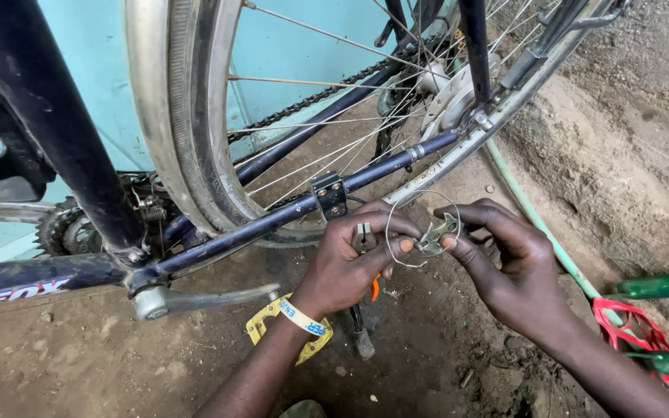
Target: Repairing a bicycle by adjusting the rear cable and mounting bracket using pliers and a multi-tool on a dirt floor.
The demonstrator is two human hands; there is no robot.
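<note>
Left hand point(346, 263) grips pliers point(364, 236) and pinches wire point(396, 232); right hand point(505, 259) pinches a small metal bracket point(439, 234). Bike frame point(288, 213) and wheel point(195, 139) sit just above.

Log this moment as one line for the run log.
left hand: grips pliers, pinches wire loop | right hand: pinches small metal bracket | beside: bicycle rear wheel

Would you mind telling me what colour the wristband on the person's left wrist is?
The wristband on the left hand is yellow with a white section; the head view shows it.
</note>
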